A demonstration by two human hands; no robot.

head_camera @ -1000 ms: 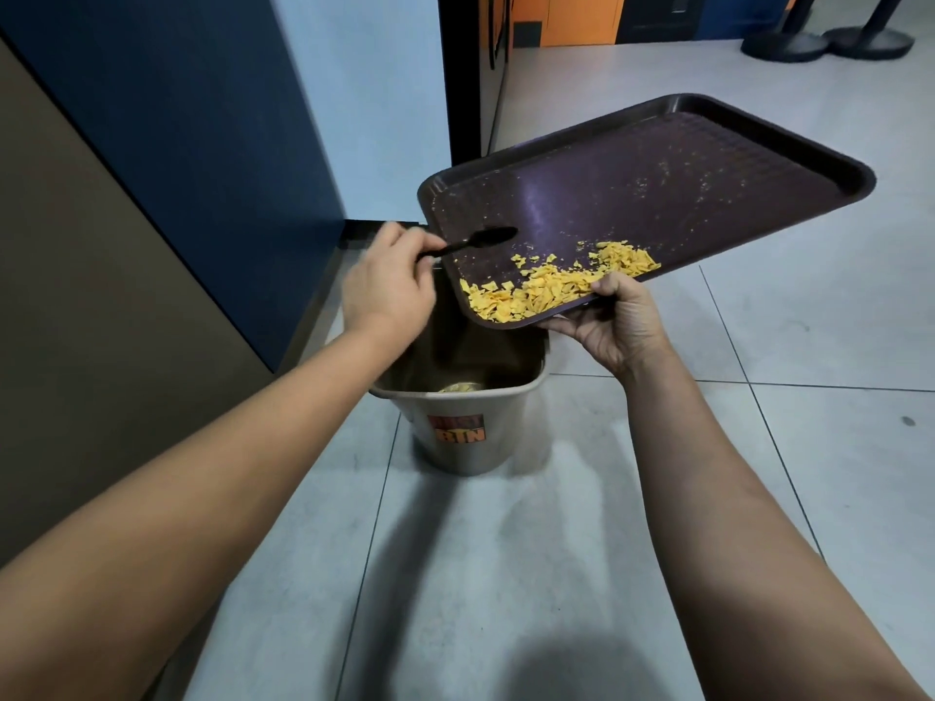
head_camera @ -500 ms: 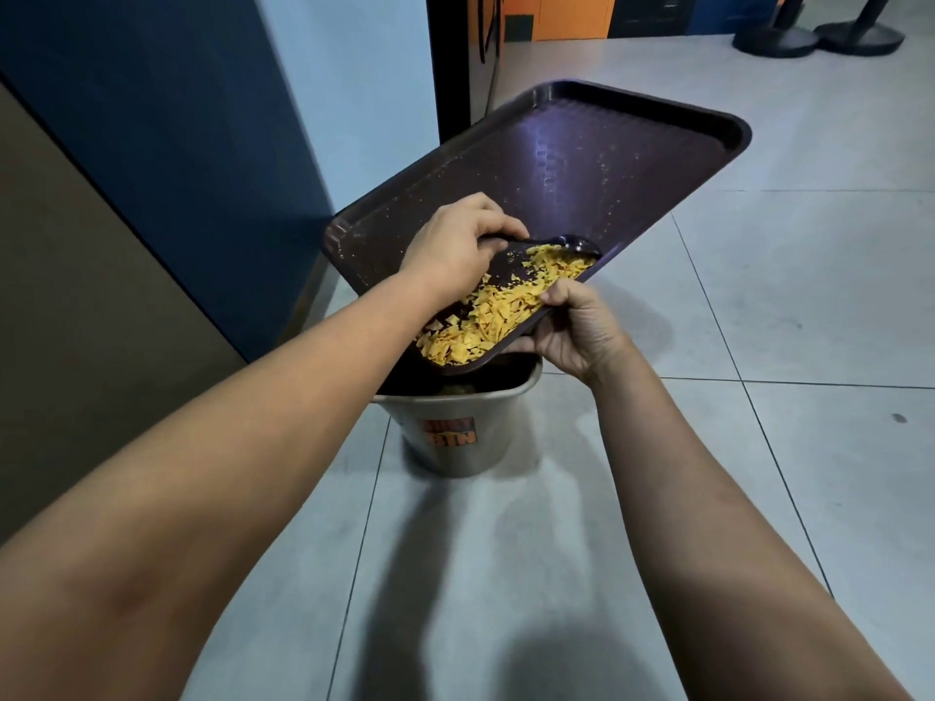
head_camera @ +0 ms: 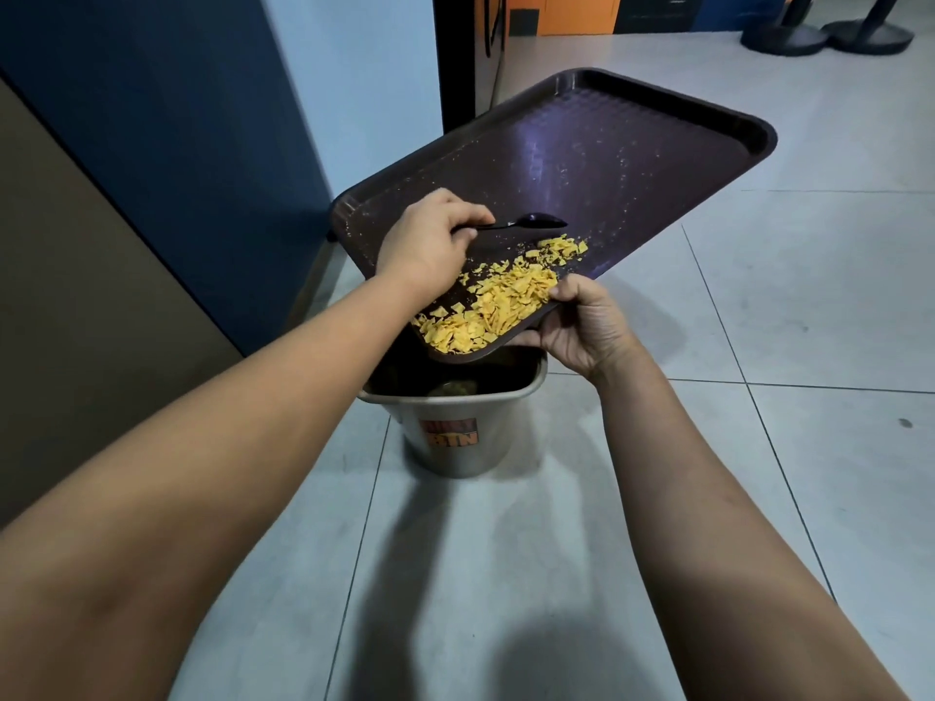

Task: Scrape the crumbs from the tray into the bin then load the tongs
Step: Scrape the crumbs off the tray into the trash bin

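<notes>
Both hands busy: left hand [head_camera: 430,245] grips spoon [head_camera: 526,222], right hand [head_camera: 582,328] pinches tilted tray [head_camera: 657,144] over bin [head_camera: 455,447]

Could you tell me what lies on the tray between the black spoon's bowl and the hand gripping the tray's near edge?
In the head view, yellow crumbs lie between the spoon and right hand.

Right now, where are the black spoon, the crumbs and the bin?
black spoon [head_camera: 541,221], head view, on its bowl.
crumbs [head_camera: 498,302], head view, middle of the yellow pile at the tray's low corner.
bin [head_camera: 455,450], head view, front wall beside the label.
</notes>
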